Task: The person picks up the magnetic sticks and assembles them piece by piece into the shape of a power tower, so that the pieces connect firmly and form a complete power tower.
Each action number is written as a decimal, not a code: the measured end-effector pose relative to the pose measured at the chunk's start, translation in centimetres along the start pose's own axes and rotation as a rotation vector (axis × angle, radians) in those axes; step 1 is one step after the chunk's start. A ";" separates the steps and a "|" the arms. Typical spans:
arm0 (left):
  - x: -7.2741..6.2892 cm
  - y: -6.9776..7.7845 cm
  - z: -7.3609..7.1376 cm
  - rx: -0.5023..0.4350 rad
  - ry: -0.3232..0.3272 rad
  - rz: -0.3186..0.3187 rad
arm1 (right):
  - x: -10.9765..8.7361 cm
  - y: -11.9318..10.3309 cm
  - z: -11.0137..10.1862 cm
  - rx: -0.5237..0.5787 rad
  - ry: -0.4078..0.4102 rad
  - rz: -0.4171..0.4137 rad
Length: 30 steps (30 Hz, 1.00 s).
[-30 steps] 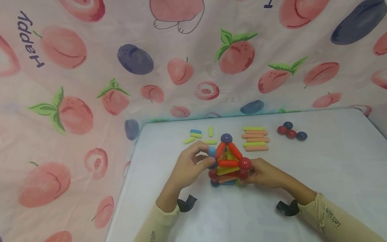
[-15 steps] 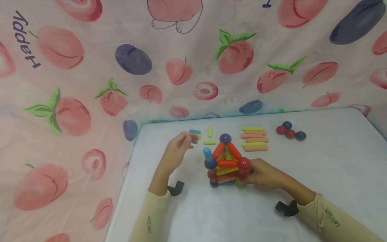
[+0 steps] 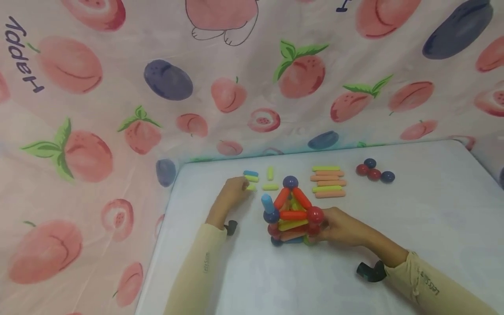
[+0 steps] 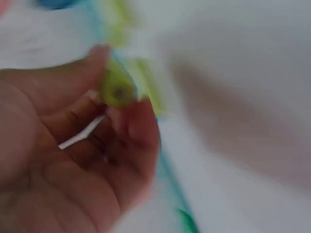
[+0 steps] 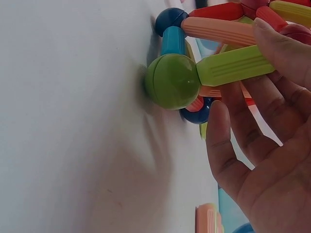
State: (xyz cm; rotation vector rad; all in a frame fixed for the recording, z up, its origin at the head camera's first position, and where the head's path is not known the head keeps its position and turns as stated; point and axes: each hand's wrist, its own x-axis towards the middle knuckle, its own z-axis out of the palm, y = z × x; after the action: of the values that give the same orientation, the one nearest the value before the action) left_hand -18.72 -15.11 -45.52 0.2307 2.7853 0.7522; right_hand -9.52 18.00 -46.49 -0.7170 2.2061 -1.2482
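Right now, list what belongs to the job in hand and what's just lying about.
Job:
ball-and-stick frame held by right hand
blue stick on a corner ball
yellow stick pinched by left hand

Lying about, perhaps spares:
short sticks
long sticks
red and blue balls

On the fruit-print cloth (image 3: 131,57), well above and left of the fingers of the left hand (image 3: 231,193), we read the tilted word "Happy" (image 3: 23,54). Behind those fingers, we make out small "LetsSlim" lettering (image 3: 206,262) on the left sleeve (image 3: 190,275); behind the right hand's (image 3: 343,227) fingers, the right sleeve (image 3: 445,288) shows "Lets", the rest unclear.
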 end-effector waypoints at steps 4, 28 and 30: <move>-1.9 4.5 -2.7 -0.431 0.066 0.243 | 0.0 0.1 0.0 -0.011 -0.001 -0.004; 3.6 1.7 5.2 0.046 -0.093 0.167 | -0.1 0.0 0.2 -0.019 0.012 0.000; 3.6 1.9 5.6 0.089 -0.085 0.180 | -0.1 0.0 0.2 -0.018 0.011 0.005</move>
State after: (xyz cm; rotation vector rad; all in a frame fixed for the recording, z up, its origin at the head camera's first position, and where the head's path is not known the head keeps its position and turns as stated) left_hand -20.47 -10.07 -49.91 0.5233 2.7455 0.6419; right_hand -9.34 17.91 -46.60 -0.7133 2.2293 -1.2338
